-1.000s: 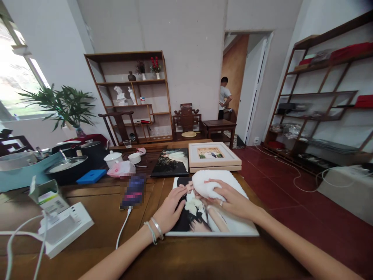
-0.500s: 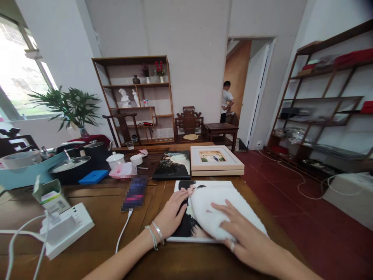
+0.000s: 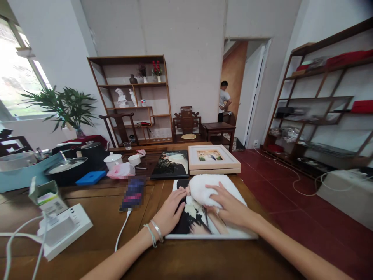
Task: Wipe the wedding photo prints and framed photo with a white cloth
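A photo panel (image 3: 183, 225) showing people in dark and white clothes lies flat on the wooden table in front of me. My left hand (image 3: 171, 208) rests on the panel's left part, fingers stretched out and flat. Under my right hand (image 3: 230, 206) is a fluffy white cloth (image 3: 201, 188), which the hand presses onto the upper part of the panel. The cloth covers part of the picture. Just behind, a dark photo panel (image 3: 170, 165) lies beside light wooden picture frames (image 3: 215, 165), stacked one on another.
On the left are a phone (image 3: 133, 194) with a white cable, a power strip (image 3: 67, 231), an open small box (image 3: 48, 198), a blue box (image 3: 91, 177), a lidded pan (image 3: 65, 166) and white cups. The table's right edge drops to a red floor. A person (image 3: 224, 99) stands in the doorway.
My right hand has slid the white cloth up and away from me across the panel, baring its lower right part. The left hand stays in place.
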`<state>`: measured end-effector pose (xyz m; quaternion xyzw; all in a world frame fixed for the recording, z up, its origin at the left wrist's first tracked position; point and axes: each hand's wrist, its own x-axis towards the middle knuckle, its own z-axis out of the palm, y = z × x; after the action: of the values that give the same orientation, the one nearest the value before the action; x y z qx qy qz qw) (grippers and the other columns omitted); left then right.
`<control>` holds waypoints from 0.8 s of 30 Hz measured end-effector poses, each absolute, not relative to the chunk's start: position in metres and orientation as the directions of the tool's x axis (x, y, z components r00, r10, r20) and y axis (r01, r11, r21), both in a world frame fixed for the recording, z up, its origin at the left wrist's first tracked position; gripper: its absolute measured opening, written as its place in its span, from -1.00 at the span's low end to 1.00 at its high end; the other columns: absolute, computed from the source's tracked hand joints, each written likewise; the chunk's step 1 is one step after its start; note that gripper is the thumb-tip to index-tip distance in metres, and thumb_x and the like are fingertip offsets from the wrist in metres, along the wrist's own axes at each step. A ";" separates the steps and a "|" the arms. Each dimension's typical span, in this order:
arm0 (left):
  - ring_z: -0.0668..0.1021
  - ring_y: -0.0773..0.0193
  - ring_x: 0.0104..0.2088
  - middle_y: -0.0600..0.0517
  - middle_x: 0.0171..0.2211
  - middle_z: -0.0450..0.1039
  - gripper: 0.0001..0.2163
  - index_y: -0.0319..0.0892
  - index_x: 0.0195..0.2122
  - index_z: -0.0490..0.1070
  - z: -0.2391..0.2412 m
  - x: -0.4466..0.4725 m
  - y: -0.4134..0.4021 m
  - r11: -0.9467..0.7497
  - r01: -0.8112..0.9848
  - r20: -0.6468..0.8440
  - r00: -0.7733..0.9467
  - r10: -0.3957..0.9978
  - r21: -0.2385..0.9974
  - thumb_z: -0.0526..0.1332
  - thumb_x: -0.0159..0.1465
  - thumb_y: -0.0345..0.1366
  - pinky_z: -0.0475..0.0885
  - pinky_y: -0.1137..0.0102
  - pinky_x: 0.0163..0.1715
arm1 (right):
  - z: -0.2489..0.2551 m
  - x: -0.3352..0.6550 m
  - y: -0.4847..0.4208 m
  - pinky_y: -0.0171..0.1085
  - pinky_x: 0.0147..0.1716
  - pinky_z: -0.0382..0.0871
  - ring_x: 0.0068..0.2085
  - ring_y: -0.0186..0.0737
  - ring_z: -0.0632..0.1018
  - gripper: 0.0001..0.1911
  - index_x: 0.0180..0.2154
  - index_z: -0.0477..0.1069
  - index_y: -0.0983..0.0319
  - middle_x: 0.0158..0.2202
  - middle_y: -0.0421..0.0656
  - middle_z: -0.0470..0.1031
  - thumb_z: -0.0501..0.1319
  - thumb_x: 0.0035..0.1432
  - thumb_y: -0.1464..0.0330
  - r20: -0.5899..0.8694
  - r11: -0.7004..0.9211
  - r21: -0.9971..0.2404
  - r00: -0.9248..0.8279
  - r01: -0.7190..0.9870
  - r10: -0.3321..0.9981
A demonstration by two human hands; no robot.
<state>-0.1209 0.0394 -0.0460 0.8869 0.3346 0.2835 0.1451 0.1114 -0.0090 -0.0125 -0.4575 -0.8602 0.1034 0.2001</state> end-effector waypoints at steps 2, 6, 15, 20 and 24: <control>0.22 0.20 0.14 -0.08 0.08 0.24 -0.68 -0.14 0.05 0.22 -0.046 -0.121 0.039 -0.731 0.514 0.407 0.611 0.679 0.449 -0.02 0.26 -0.41 0.12 0.15 0.13 | -0.013 0.110 0.007 0.09 0.14 -0.26 0.16 -0.11 0.14 -0.77 -0.23 0.41 0.20 -0.03 -0.05 0.37 0.02 0.16 0.33 0.266 0.543 -0.359 -0.475 0.759 0.839; 0.22 0.19 0.14 -0.09 0.08 0.25 -0.68 -0.16 0.04 0.23 -0.047 -0.121 0.039 -0.731 0.511 0.414 0.605 0.680 0.453 -0.02 0.26 -0.40 0.12 0.16 0.14 | -0.016 0.103 0.013 0.03 0.13 -0.17 0.14 -0.13 0.18 -0.77 -0.22 0.43 0.19 0.00 -0.05 0.36 0.05 0.13 0.34 0.307 0.505 -0.346 -0.413 0.791 0.857; 0.22 0.20 0.14 -0.08 0.11 0.20 -0.62 -0.14 0.11 0.16 -0.051 -0.122 0.040 -0.725 0.549 0.399 0.606 0.688 0.416 -0.05 0.26 -0.40 0.14 0.18 0.13 | -0.009 0.077 -0.080 0.02 0.17 -0.20 0.20 -0.09 0.06 -0.73 -0.29 0.43 0.22 0.13 -0.11 0.21 0.07 -0.07 0.50 0.170 0.529 -0.346 -0.503 0.775 0.848; 0.23 0.21 0.13 -0.06 0.10 0.20 -0.62 -0.11 0.11 0.16 -0.051 -0.122 0.040 -0.737 0.541 0.416 0.608 0.676 0.406 -0.04 0.26 -0.41 0.15 0.20 0.13 | -0.006 0.079 -0.087 0.02 0.15 -0.10 0.18 -0.07 0.10 -0.73 -0.28 0.43 0.22 0.13 -0.08 0.21 0.08 -0.06 0.50 0.156 0.530 -0.355 -0.510 0.770 0.846; 0.23 0.20 0.13 -0.06 0.09 0.22 -0.63 -0.11 0.11 0.17 -0.050 -0.122 0.041 -0.741 0.544 0.409 0.619 0.671 0.394 -0.04 0.26 -0.39 0.15 0.19 0.12 | -0.012 0.091 -0.057 -0.03 0.14 -0.07 0.15 -0.12 0.17 -0.77 -0.26 0.43 0.21 0.06 -0.04 0.30 0.08 0.03 0.45 0.279 0.544 -0.312 -0.472 0.779 0.836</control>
<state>-0.1215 0.0413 -0.0504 0.8921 0.3404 0.2735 0.1164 0.0906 -0.0566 -0.0124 -0.4723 -0.8551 0.0708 0.2019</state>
